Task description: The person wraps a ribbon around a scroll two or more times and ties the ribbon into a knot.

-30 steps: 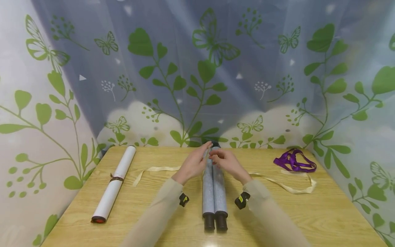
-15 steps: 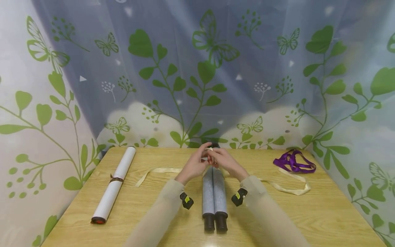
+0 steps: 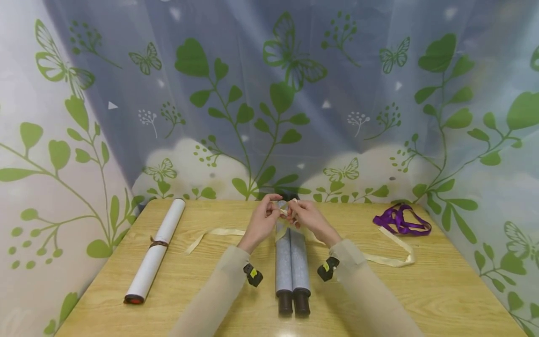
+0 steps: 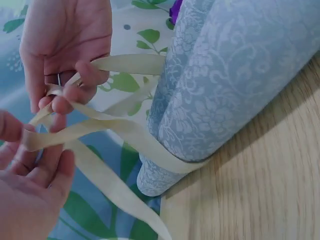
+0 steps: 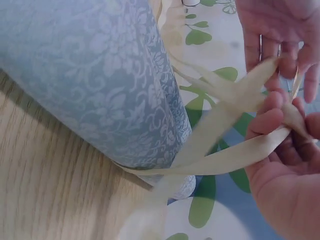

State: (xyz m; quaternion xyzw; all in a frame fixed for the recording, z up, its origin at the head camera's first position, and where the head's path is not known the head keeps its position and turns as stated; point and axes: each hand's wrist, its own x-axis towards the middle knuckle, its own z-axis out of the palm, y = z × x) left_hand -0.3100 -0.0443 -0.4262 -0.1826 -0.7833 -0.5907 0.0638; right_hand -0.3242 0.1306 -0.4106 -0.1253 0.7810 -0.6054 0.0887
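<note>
Side by side on the table lie two rolled scrolls (image 3: 292,267) in pale blue floral cloth with dark end knobs. A cream ribbon (image 4: 162,157) wraps around them toward their far end. Above that end, my left hand (image 3: 262,220) pinches a section of the ribbon between thumb and fingers. My right hand (image 3: 310,219), close beside it, holds another section in curled fingers. Ribbon strands cross between the two hands in both wrist views. One ribbon tail trails left on the table, and a longer one runs off to the right.
A white rolled scroll (image 3: 155,255) tied with a brown cord (image 3: 158,243) lies at the left. A bundled purple ribbon (image 3: 402,221) rests at the back right of the wooden table (image 3: 421,299). Behind the table hangs a leaf-and-butterfly patterned curtain (image 3: 236,117).
My hands came together over the scrolls, then drew slightly apart with ribbon between them. The right-hand ribbon tail has been pulled inward to the left. The scrolls stayed put.
</note>
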